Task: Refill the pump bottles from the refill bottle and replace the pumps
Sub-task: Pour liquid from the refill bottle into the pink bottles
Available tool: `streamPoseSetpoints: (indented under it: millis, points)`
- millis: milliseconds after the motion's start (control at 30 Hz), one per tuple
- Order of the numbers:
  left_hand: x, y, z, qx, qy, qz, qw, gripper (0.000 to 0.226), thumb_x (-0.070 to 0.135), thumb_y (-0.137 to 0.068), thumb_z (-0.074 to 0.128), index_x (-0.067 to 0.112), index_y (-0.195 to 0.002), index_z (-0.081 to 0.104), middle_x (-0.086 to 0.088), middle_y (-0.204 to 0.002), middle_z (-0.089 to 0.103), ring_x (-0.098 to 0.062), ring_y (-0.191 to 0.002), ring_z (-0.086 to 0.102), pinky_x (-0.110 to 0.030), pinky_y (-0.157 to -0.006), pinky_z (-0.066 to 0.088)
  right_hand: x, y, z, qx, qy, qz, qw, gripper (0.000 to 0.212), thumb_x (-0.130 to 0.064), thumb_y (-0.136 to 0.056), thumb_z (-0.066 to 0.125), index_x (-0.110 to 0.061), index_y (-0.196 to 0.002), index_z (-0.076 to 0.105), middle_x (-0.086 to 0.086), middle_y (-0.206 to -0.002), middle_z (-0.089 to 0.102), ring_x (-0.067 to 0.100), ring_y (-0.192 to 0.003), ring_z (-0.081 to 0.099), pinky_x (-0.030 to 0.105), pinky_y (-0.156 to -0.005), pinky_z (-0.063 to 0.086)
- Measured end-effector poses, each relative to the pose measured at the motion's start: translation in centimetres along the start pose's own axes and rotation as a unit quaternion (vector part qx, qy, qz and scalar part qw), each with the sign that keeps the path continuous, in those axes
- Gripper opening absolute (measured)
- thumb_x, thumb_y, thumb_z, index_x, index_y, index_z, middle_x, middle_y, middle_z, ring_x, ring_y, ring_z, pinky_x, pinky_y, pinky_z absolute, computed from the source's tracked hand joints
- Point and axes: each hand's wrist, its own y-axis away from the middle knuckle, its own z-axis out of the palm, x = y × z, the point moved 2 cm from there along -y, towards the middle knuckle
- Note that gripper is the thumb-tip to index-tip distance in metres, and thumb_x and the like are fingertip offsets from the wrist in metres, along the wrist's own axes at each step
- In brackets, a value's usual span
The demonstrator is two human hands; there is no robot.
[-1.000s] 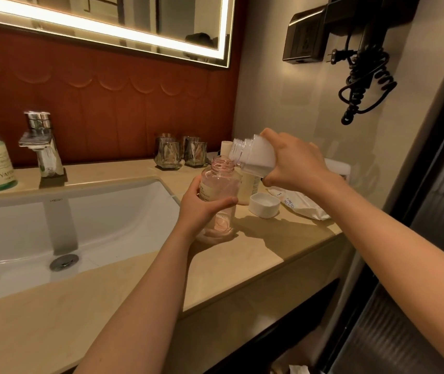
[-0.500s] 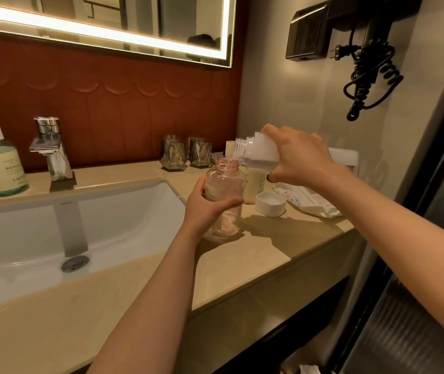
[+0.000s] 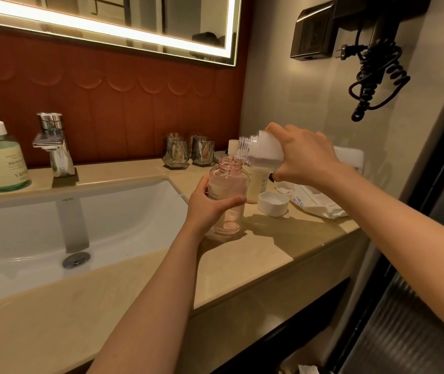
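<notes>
We see the clear pink plastic pump bottle (image 3: 226,195) standing upright, its pump off and its neck open, on the beige stone tabletop (image 3: 242,265) just right of the white sink basin (image 3: 134,211). Our left hand (image 3: 207,209) wraps round its middle, thumb across the front. Our right hand (image 3: 304,155) grips the white translucent refill bottle (image 3: 262,153), tipped almost level, its threaded mouth right over the pink neck; we cannot tell whether liquid is running. Just behind the pink bottle stands a cream bottle (image 3: 257,184), with a round white cap (image 3: 273,203) and a white wipes pack (image 3: 315,203) beside it. Two faceted glass tumblers (image 3: 176,155) sit by the wall. Beyond the basin are a chrome faucet (image 3: 53,147) and a green pump dispenser (image 3: 2,160).
</notes>
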Motion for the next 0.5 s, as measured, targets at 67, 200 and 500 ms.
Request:
streamPoseSetpoints:
  millis: [67,200,500]
  points:
    - [0.02,-0.02,-0.03,0.0,0.001,-0.001,1.0,0.078,0.025,-0.066,0.081,0.022,-0.133,0.042,0.001,-0.125,0.055,-0.014,-0.107,0.051,-0.013,-0.068,0.045,-0.05,0.04,-0.05,0.001,0.002,0.0,1.0,0.071,-0.029,-0.07,0.074,-0.025,-0.13,0.035,0.006,-0.111,0.053,0.029,-0.101,0.052,0.04,-0.086,0.038]
    - [0.25,0.12,-0.01,-0.004,0.004,-0.002,1.0,0.072,0.022,-0.068,0.08,0.024,-0.13,0.043,0.008,-0.113,0.052,-0.011,-0.103,0.05,-0.012,-0.067,0.043,-0.18,0.11,-0.24,-0.004,0.0,0.001,1.0,0.072,-0.027,-0.071,0.073,-0.025,-0.131,0.034,0.006,-0.11,0.053,0.029,-0.101,0.052,0.04,-0.087,0.037]
    - [0.29,0.24,-0.05,-0.008,0.013,-0.003,1.0,0.064,0.021,-0.069,0.08,0.03,-0.119,0.042,0.01,-0.109,0.052,-0.009,-0.098,0.051,-0.011,-0.064,0.042,-0.28,-0.01,-0.19,-0.003,0.006,0.001,1.0,0.072,-0.027,-0.07,0.074,-0.025,-0.13,0.035,0.006,-0.11,0.053,0.029,-0.102,0.052,0.041,-0.088,0.038]
